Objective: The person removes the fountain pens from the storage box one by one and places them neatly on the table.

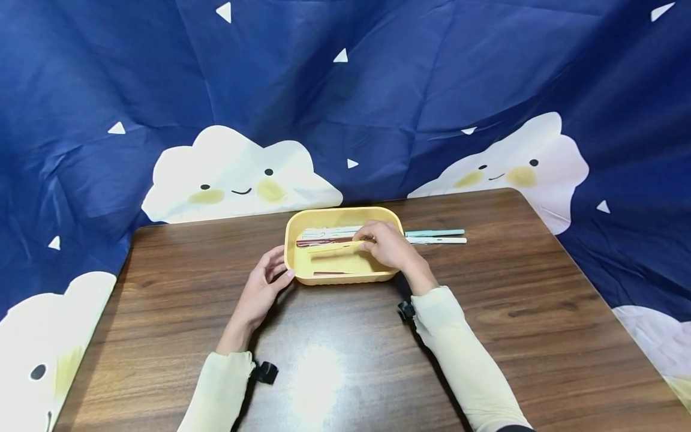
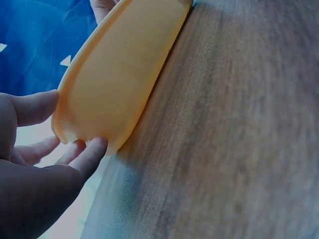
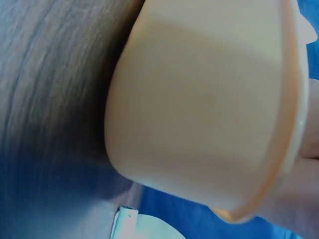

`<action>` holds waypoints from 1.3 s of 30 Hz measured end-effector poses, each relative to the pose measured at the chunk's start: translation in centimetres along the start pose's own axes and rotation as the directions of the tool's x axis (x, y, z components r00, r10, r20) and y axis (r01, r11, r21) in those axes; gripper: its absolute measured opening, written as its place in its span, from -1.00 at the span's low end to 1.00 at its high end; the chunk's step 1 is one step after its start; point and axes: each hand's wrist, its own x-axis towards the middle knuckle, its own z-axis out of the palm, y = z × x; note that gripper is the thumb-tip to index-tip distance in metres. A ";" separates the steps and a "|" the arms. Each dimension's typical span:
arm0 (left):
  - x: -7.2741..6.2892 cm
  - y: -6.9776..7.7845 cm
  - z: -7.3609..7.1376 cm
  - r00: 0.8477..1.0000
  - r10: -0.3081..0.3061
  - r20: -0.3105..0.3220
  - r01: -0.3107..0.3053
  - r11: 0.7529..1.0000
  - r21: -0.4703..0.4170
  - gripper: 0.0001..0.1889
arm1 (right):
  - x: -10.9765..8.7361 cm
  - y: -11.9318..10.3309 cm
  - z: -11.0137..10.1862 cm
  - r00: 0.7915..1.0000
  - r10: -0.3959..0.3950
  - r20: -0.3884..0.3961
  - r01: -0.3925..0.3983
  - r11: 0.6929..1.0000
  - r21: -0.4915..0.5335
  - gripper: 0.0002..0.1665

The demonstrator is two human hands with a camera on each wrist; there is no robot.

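Observation:
A yellow plastic basket (image 1: 345, 279) stands on the table, its outer wall (image 2: 107, 74) filling much of both wrist views. Inside it, my right hand (image 1: 385, 243) pinches a slim yellow pen (image 1: 337, 247) by its right end, held slantwise over the basket floor. Dark red pens (image 1: 313, 242) and pale ones (image 1: 329, 231) lie along the back of the basket. A thin dark red piece (image 1: 329, 273) lies near its front wall. My left hand (image 1: 264, 285) rests against the left end from outside, thumb at the front corner, fingers (image 2: 89, 157) relaxed along the wall.
Right of the basket a teal pen (image 1: 434, 233) and a white pen (image 1: 439, 240) lie side by side on the brown wooden table (image 1: 486, 336). Behind the table hangs a blue cloth (image 1: 378, 108) printed with clouds.

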 end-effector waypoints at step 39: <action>0.0 -0.2 0.1 1.000 -0.006 -0.006 0.006 1.000 -0.014 -0.38 | -3.0 1.2 -3.3 0.993 -0.005 -0.116 0.007 1.000 0.018 -0.87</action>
